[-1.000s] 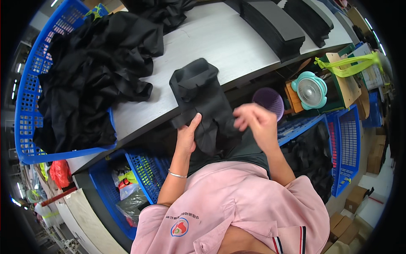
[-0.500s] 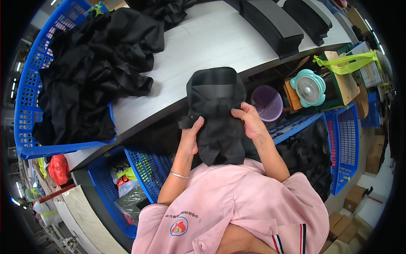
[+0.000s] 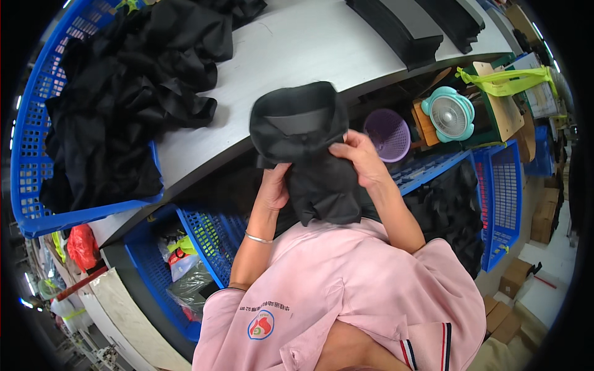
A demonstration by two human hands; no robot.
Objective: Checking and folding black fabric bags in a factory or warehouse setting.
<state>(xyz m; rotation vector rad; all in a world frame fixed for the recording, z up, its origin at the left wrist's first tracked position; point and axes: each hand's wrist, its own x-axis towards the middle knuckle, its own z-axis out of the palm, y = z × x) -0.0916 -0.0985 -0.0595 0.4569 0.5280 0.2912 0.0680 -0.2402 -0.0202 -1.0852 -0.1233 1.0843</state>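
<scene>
In front of my chest I hold a black fabric piece (image 3: pixel 323 188) whose upper end forms a wide, open, pouch-like mouth with a greyish band inside. My left hand (image 3: pixel 274 187) grips its left side, with most fingers hidden behind or under the cloth. On the right edge, my right hand (image 3: pixel 364 162) pinches the fabric between thumb and fingers. The lower end hangs toward my pink shirt. Beyond it lies the pale table (image 3: pixel 278 52), its edge running just behind the piece.
A heap of black fabric (image 3: pixel 130 86) overflows a blue basket (image 3: pixel 28 179) at the left. Stacks of black sheets (image 3: pixel 402 28) lie far right on the table. Below are a purple bin (image 3: pixel 388 136), a teal fan (image 3: pixel 450 115) and another blue basket (image 3: pixel 501 204) beside black pieces.
The fabric piece has tilted and shifted a little left and away from me, and its mouth has spread wider. My right hand has moved up slightly. Both hands keep their hold.
</scene>
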